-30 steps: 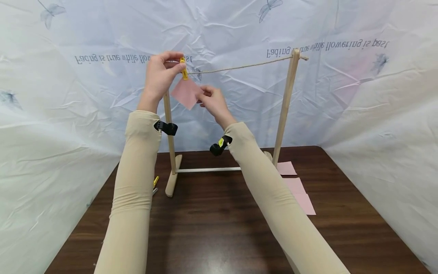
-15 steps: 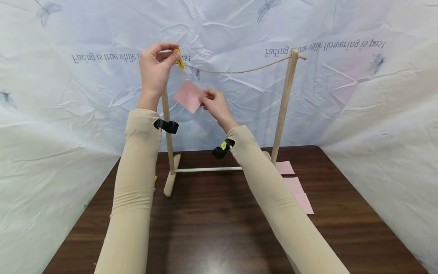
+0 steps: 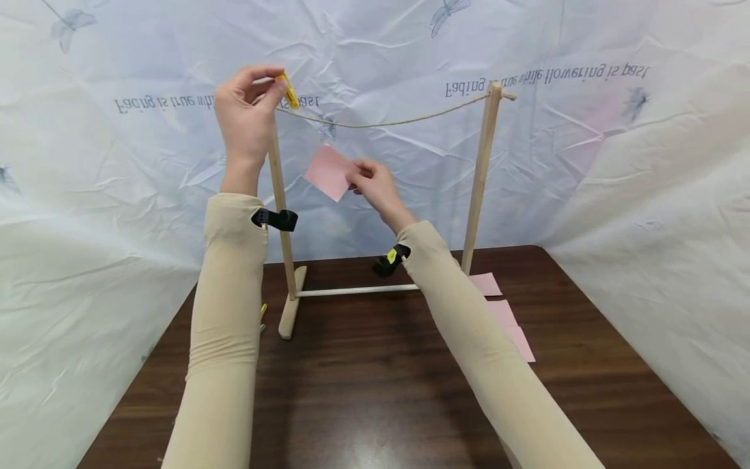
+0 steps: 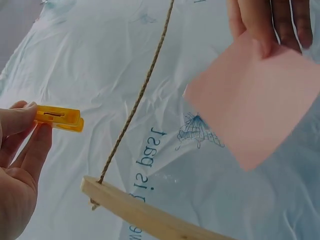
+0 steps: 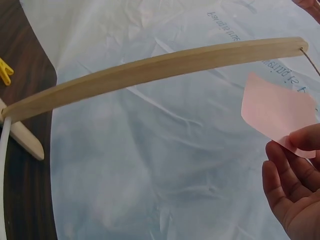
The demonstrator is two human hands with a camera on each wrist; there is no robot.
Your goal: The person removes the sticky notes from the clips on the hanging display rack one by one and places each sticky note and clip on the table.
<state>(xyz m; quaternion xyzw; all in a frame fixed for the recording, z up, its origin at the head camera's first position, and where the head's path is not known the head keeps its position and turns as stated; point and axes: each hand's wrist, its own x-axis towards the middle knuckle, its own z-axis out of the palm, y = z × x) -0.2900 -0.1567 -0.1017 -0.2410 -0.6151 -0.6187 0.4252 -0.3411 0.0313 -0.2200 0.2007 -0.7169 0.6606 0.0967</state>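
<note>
Between thumb and fingers, my left hand [image 3: 246,120] pinches a yellow clothespin [image 3: 288,91] near the left end of the string [image 3: 381,124]. In the left wrist view the clothespin [image 4: 59,118] is apart from the string [image 4: 135,105]. My right hand [image 3: 377,189] pinches a square pink paper [image 3: 329,172] by one corner, below the string. The right wrist view shows the thumb over the edge of the paper [image 5: 275,107] and the fingers behind it. The string sags between two wooden posts, the left one [image 3: 280,202] partly behind my left hand.
Several pink papers [image 3: 485,284] lie on the dark wooden table [image 3: 363,371] by the right post [image 3: 482,176]. A white rod [image 3: 357,290] joins the stand's feet. Another yellow clothespin [image 5: 5,72] lies on the table at the left. A printed sheet [image 3: 375,58] hangs behind.
The clothespin has come off the paper and the string, moving up and left with my left hand. My right hand has drawn the paper slightly down and right. The string now sags.
</note>
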